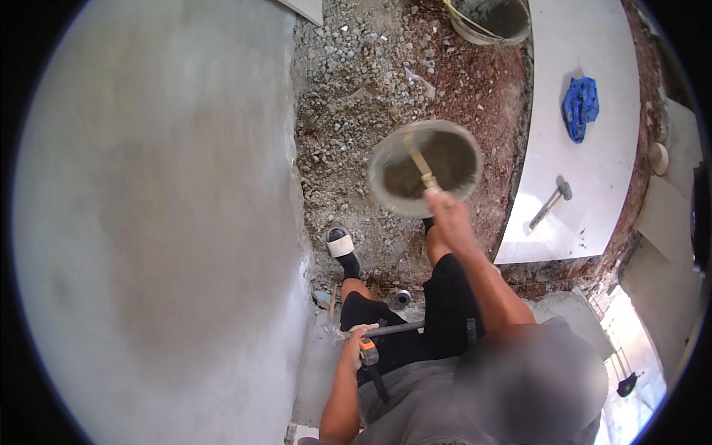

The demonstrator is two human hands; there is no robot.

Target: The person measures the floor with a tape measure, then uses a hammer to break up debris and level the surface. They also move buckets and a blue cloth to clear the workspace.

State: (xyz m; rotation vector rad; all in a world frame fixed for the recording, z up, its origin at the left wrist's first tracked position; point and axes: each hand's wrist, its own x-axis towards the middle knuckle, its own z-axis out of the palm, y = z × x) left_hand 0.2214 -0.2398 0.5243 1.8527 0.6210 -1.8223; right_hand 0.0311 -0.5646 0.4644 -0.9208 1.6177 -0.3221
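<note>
My right hand (449,215) is closed round a narrow tool with a yellowish shaft (419,159). Its far end reaches into a round grey bucket (382,200) of wet grey-brown mix; blur hides what kind of tool it is. Lower left, my left hand (359,340) is closed on the left end of a grey rod (397,328) lying across my lap. Beside that hand, at my waist, hangs an orange and black tape measure (368,351).
A smooth grey surface (200,222) spans the left side. Rubble ground (341,111) lies between it and a white panel (571,178) holding a mallet (552,202) and crumpled blue plastic (580,109). Another bucket (463,30) stands at the far end. A small roll (402,297) lies near my feet.
</note>
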